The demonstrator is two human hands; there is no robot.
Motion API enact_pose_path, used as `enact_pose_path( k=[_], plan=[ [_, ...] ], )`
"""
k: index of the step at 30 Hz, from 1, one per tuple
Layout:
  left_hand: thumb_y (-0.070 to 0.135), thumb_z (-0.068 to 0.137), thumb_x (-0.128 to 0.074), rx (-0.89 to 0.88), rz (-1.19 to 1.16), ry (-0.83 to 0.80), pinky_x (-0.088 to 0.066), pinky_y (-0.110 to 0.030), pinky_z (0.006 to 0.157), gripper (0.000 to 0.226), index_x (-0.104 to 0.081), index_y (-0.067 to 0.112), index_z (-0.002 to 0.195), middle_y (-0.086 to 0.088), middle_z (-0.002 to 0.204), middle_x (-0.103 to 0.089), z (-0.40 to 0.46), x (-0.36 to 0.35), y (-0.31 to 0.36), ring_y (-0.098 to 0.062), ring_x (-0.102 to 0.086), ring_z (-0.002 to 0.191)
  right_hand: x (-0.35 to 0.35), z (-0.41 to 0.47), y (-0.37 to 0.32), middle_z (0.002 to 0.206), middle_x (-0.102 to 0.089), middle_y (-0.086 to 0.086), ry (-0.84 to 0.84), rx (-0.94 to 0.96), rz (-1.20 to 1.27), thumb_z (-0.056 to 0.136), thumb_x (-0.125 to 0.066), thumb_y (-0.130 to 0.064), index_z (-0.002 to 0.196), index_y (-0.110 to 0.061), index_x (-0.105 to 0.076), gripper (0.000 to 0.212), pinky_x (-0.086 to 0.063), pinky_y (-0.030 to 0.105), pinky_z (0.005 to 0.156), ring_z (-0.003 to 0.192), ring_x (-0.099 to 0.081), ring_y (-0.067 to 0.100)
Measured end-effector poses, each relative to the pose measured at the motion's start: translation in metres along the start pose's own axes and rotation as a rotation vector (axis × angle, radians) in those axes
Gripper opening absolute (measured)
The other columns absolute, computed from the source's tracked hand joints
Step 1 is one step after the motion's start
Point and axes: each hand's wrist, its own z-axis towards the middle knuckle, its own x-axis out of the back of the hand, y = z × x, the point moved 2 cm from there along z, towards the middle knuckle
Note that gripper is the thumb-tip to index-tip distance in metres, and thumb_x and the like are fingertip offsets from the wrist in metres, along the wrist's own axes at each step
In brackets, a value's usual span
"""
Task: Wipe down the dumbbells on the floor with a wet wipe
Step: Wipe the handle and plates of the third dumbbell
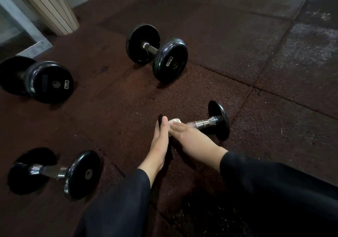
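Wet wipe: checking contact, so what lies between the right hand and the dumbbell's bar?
The head view shows the wet wipe between the right hand and bar.

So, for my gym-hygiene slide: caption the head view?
Right hand rubs a wet wipe along a dumbbell handle; left hand steadies it.

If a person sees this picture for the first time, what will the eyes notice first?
Probably the two hands low in the centre: the right hand presses a white wet wipe on the chrome handle of the nearest dumbbell, and the left hand steadies its near plate. Next, three more black dumbbells on the dark red floor, left and behind.
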Motion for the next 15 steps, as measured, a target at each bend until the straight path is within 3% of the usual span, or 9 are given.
enact_pose_path(
  k=[1,4,6,8,9,10,11,13,15],
  plan=[
    [0.083,0.067,-0.043,0.003,-0.001,0.009,-0.032,-0.037,0.114,0.089,-0.044,0.029,0.138,0.007,0.136,-0.052,-0.004,-0.001,0.005,-0.011,-0.047,0.128,-0.006,-0.008,0.001,0.150,-0.031,0.014,0.030,0.011,-0.034,0.093,-0.033,0.001,0.143,0.000,-0.030,0.050,-0.009,0.018,0.114,0.142,-0.024,0.024],
    [0.067,0.085,-0.038,-0.001,-0.005,0.011,-0.029,-0.034,0.115,0.067,-0.039,0.029,0.139,0.012,0.132,-0.046,-0.005,-0.001,0.007,-0.009,-0.042,0.129,-0.028,-0.015,0.002,0.125,-0.060,0.018,0.058,-0.031,-0.144,0.081,-0.032,-0.007,0.118,0.005,-0.061,0.048,-0.044,0.032,0.100,0.118,-0.057,0.031],
    [0.079,0.073,-0.041,-0.007,0.010,0.012,-0.029,-0.036,0.115,0.084,-0.042,0.028,0.139,0.009,0.140,-0.046,-0.004,-0.001,0.006,-0.010,-0.042,0.131,-0.024,-0.012,-0.007,0.134,-0.051,0.023,0.072,-0.072,-0.100,0.082,-0.024,-0.006,0.126,0.008,-0.052,0.055,-0.026,0.030,0.107,0.127,-0.048,0.033],
    [0.086,0.060,-0.041,-0.012,0.013,0.019,-0.030,-0.036,0.115,0.099,-0.043,0.027,0.139,0.005,0.142,-0.048,-0.001,0.000,0.005,-0.010,-0.044,0.131,-0.014,-0.005,-0.012,0.155,-0.014,0.018,0.053,-0.073,-0.076,0.091,-0.021,-0.001,0.145,0.004,-0.018,0.055,0.004,0.020,0.110,0.145,-0.012,0.027],
    [0.088,0.056,-0.041,-0.008,0.014,0.020,-0.030,-0.036,0.114,0.102,-0.044,0.027,0.138,0.004,0.141,-0.049,0.002,0.000,0.004,-0.010,-0.045,0.130,-0.015,-0.003,-0.012,0.156,-0.006,0.015,0.054,-0.065,-0.050,0.093,-0.024,0.001,0.147,0.001,-0.012,0.055,0.009,0.018,0.109,0.146,-0.005,0.023],
    [0.089,0.054,-0.042,-0.001,0.013,0.014,-0.031,-0.036,0.114,0.103,-0.045,0.028,0.138,0.004,0.140,-0.050,0.002,0.000,0.003,-0.010,-0.045,0.130,-0.019,-0.004,-0.008,0.155,-0.013,0.016,0.073,-0.059,-0.049,0.092,-0.028,0.003,0.146,0.002,-0.018,0.055,0.005,0.018,0.110,0.145,-0.011,0.023],
    [0.088,0.056,-0.042,0.001,0.006,0.008,-0.032,-0.037,0.114,0.101,-0.045,0.028,0.137,0.004,0.140,-0.051,0.002,0.000,0.003,-0.011,-0.046,0.129,-0.019,-0.004,-0.007,0.149,-0.032,0.019,0.157,-0.032,-0.093,0.088,-0.031,0.002,0.139,0.004,-0.035,0.052,-0.009,0.019,0.111,0.140,-0.030,0.025],
    [0.084,0.064,-0.044,-0.015,-0.010,-0.008,-0.035,-0.036,0.112,0.090,-0.048,0.029,0.135,0.004,0.134,-0.056,0.001,0.001,0.002,-0.010,-0.050,0.124,-0.023,-0.003,0.000,0.119,-0.066,0.012,0.183,-0.061,-0.105,0.078,-0.034,-0.008,0.114,-0.002,-0.066,0.049,-0.038,0.021,0.099,0.112,-0.062,0.022],
    [0.083,0.065,-0.047,-0.024,-0.012,-0.020,-0.037,-0.036,0.110,0.088,-0.050,0.028,0.133,0.005,0.128,-0.061,0.003,0.001,0.001,-0.010,-0.055,0.119,-0.016,-0.001,-0.004,0.121,-0.064,0.011,0.201,-0.074,-0.069,0.082,-0.037,-0.006,0.119,-0.001,-0.062,0.045,-0.037,0.023,0.104,0.116,-0.059,0.022]
  ],
)
